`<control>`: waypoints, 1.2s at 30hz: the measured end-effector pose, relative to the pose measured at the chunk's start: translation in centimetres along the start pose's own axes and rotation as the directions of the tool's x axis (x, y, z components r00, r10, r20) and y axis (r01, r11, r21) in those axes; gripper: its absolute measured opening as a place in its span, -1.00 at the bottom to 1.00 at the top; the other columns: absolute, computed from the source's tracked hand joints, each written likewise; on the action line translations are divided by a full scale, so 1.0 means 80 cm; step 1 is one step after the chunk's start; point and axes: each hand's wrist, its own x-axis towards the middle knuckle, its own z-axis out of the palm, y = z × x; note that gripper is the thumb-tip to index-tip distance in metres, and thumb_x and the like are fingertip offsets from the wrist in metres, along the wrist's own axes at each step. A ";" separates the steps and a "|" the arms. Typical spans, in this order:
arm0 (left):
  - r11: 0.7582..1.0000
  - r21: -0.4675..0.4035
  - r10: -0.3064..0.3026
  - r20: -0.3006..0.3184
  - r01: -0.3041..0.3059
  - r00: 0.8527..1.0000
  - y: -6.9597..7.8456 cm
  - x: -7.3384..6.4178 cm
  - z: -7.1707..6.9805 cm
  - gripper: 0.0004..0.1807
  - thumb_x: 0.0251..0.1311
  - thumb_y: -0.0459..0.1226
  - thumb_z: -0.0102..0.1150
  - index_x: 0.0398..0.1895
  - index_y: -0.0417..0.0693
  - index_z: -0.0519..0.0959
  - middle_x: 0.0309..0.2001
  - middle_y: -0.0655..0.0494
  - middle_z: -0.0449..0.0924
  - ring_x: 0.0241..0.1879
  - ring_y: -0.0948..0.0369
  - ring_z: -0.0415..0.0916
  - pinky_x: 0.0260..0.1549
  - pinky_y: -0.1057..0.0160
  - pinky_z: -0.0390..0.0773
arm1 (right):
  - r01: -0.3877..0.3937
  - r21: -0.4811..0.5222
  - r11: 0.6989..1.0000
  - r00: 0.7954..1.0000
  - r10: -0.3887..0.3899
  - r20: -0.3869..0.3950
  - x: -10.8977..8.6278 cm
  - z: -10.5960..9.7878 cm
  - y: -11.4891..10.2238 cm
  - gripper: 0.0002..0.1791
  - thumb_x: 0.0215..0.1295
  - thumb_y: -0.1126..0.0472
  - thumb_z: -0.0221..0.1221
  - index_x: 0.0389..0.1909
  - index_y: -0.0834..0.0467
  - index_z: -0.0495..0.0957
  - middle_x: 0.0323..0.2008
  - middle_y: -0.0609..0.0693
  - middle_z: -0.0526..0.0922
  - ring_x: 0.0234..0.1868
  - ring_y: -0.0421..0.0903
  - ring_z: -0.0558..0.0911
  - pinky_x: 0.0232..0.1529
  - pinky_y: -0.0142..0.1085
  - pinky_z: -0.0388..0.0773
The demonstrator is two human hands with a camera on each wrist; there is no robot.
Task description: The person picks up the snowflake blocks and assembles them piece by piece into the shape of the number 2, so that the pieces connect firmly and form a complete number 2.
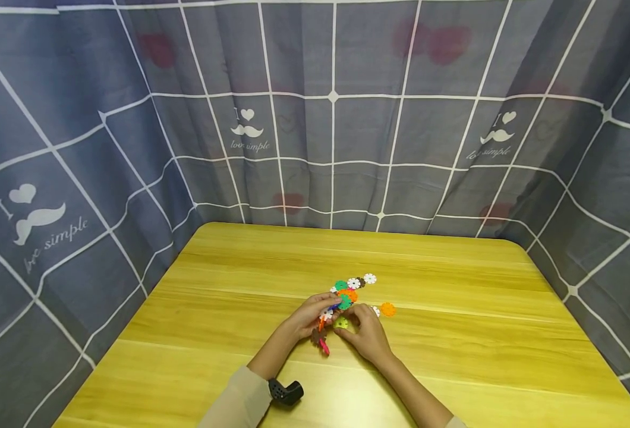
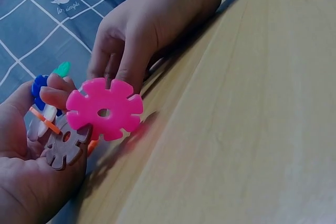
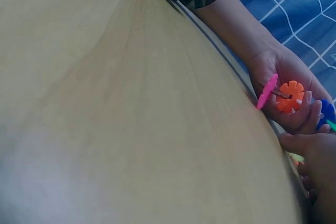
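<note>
My left hand (image 1: 308, 315) holds a joined cluster of notched plastic snowflake discs. In the left wrist view a pink disc (image 2: 105, 103) and a brown disc (image 2: 59, 153) stick out past the palm. An orange disc (image 3: 290, 90) faces the right wrist camera, and a blue disc (image 3: 325, 114) sits by the left fingertips. Close beside the cluster, my right hand (image 1: 369, 337) pinches a yellow-green snowflake disc (image 1: 340, 323) between thumb and fingers. Its fingertips are partly hidden, so whether that disc touches the cluster is unclear.
Loose discs lie on the wooden table (image 1: 454, 297) just beyond the hands, among them a white disc (image 1: 370, 278) and an orange disc (image 1: 388, 309). A black wrist device (image 1: 286, 392) is on the left forearm. A checked curtain (image 1: 304, 131) surrounds the table's back and sides.
</note>
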 end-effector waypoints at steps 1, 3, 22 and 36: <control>1.000 0.009 0.008 -0.003 -0.008 1.000 0.000 0.000 0.000 -0.86 0.32 -0.26 -0.01 -0.42 -0.05 0.41 -0.50 0.15 0.43 -0.60 0.37 0.38 -0.61 0.52 0.39 | 0.002 0.028 1.000 1.000 -0.002 -0.014 0.000 -0.001 0.000 -0.67 -0.10 0.22 0.43 -0.31 0.12 0.52 -0.43 -0.14 0.47 -0.43 -0.25 0.37 -0.43 -0.38 0.40; 0.999 0.032 0.026 -0.018 -0.026 0.999 -0.001 0.000 0.000 -0.85 0.32 -0.27 -0.01 -0.44 -0.06 0.42 -0.51 0.15 0.42 -0.62 0.36 0.37 -0.62 0.51 0.39 | -0.010 0.106 0.994 0.998 0.017 -0.064 -0.001 -0.002 0.001 -0.68 -0.05 0.30 0.39 -0.27 0.17 0.49 -0.46 -0.11 0.54 -0.49 -0.24 0.44 -0.47 -0.42 0.45; 0.986 0.139 0.103 -0.057 -0.094 0.993 -0.001 -0.002 0.007 -0.82 0.32 -0.29 -0.02 -0.45 -0.13 0.39 -0.59 0.10 0.43 -0.68 0.31 0.39 -0.65 0.44 0.42 | 0.082 0.396 0.914 0.961 0.032 -0.273 0.000 -0.022 -0.023 -0.87 0.13 0.58 0.12 -0.27 0.50 0.50 -0.45 0.36 0.60 -0.49 0.27 0.61 -0.47 -0.08 0.58; 0.974 0.205 0.102 -0.003 -0.099 0.995 -0.002 -0.001 -0.005 -0.82 0.25 -0.27 0.08 -0.50 -0.12 0.44 -0.59 0.11 0.46 -0.63 0.30 0.41 -0.55 0.40 0.46 | 0.303 0.194 0.933 0.912 -0.225 -0.344 0.002 -0.012 0.004 -0.80 -0.03 0.60 0.24 -0.38 0.33 0.62 -0.42 0.18 0.66 -0.48 0.00 0.66 -0.42 -0.43 0.58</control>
